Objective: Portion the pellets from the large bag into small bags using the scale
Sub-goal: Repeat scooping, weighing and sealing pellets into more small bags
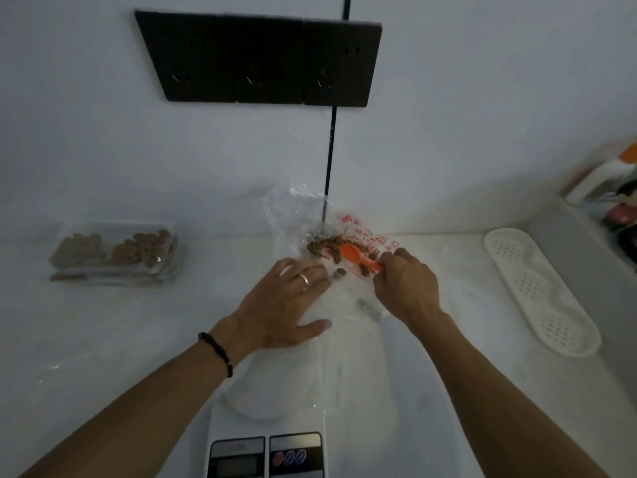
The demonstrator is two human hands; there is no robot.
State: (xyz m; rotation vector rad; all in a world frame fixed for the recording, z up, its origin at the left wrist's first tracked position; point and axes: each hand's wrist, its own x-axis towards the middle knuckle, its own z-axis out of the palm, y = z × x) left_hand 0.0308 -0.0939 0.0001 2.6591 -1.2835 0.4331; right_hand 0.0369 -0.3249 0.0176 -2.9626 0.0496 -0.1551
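Dim white counter (pixel 103 339); right hand (pixel 406 284) grips orange spoon (pixel 358 257); left hand (pixel 286 301) flat, fingers straight; scale (pixel 267 453) cut off.

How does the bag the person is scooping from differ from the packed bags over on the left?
The large bag lies open by the wall with red print on it, its pellets loose and an orange spoon dipped in. The small bags are plain clear plastic without print, lying flat and stacked, untouched by either hand. The right hand grips the spoon; the left hand lies flat on plastic. Both hold brown pellets.
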